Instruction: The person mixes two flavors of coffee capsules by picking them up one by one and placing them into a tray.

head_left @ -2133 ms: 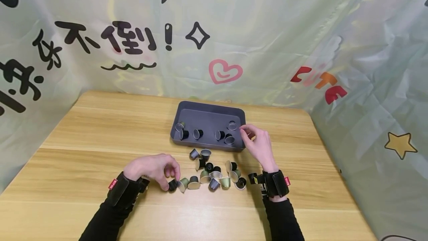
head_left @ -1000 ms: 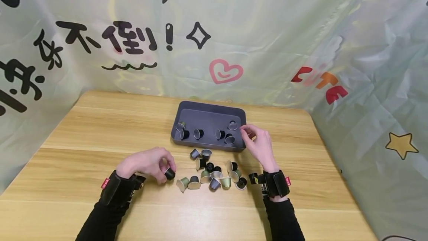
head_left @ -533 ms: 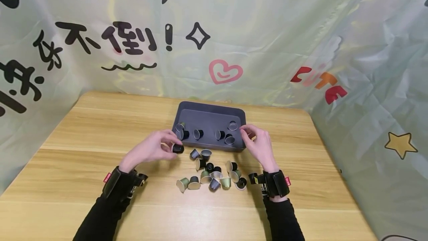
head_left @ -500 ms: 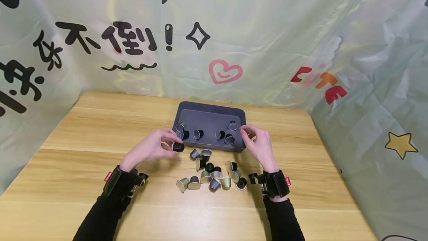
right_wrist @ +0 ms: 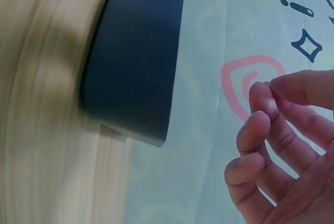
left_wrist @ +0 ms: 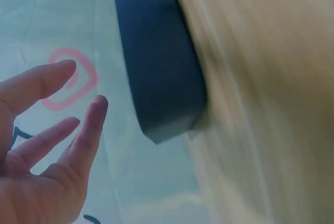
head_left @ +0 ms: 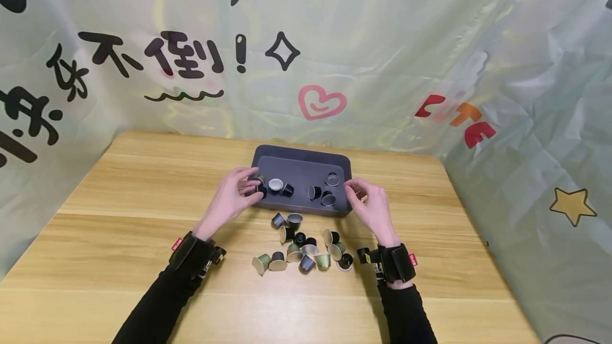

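My left hand [head_left: 230,195] is over the left end of the dark grey tray [head_left: 301,163], thumb and fingers spread apart with nothing between them; the left wrist view shows the same gap. Just right of its fingertips, a coffee capsule [head_left: 275,185] lies with its silvery lid up, beside a black capsule [head_left: 287,190]. The hand partly covers a greenish capsule [head_left: 258,179] in the tray's left corner. At the tray's right rim is my right hand [head_left: 370,203], its fingers loosely curled and thumb and index tips meeting. It holds nothing in the right wrist view [right_wrist: 282,140].
Several coffee capsules, black, green and blue-grey, lie in a loose group in front of the tray, among them a green capsule [head_left: 261,263] and a black one [head_left: 345,261]. More black capsules [head_left: 314,192] lie in the tray's right half. A printed curtain [head_left: 268,105] hangs behind the table.
My left hand has lifted a black capsule from the table's left side, carried it up to the tray and let it go there; the capsule beside it has shifted. The right hand stays put.
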A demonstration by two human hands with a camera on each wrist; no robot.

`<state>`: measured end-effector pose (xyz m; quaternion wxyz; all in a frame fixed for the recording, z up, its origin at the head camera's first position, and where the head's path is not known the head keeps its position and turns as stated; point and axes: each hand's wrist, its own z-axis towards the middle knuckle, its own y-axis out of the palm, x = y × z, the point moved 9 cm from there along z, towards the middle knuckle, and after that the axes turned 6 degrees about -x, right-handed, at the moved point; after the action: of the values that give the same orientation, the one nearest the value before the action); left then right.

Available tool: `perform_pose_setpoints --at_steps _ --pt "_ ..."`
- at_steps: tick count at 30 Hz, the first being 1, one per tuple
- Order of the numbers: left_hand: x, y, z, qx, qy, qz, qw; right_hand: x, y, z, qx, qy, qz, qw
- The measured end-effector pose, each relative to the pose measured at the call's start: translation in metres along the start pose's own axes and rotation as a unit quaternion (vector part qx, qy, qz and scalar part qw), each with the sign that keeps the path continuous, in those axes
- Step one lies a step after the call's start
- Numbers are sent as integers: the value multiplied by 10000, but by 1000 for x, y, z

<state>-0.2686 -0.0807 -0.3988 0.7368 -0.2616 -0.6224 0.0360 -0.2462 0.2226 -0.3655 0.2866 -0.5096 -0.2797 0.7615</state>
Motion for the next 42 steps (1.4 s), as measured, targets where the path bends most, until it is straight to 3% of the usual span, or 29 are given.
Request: perform_pose_setpoints --at_steps 4,8,13,22,29,42 --pt "-4 -9 -8 220 78 82 9997 2 -4 -7 -144 -89 -47 9998" --pt "-7 -17 -16 421 229 161 9987 6 0 -21 -831 -247 -218 9960" --pt "-12 -22 -22 482 294 302 9979 12 12 -44 -1909 -348 -229 9807" --pt "-13 -21 -24 349 230 440 9982 11 28 -73 -2948 -371 132 9547" --pt "-14 -22 -25 350 245 452 9981 6 32 -86 -3194 -377 115 9468" --pt "-14 -23 -27 351 291 444 9980 5 42 -93 -3213 -452 -299 9454"
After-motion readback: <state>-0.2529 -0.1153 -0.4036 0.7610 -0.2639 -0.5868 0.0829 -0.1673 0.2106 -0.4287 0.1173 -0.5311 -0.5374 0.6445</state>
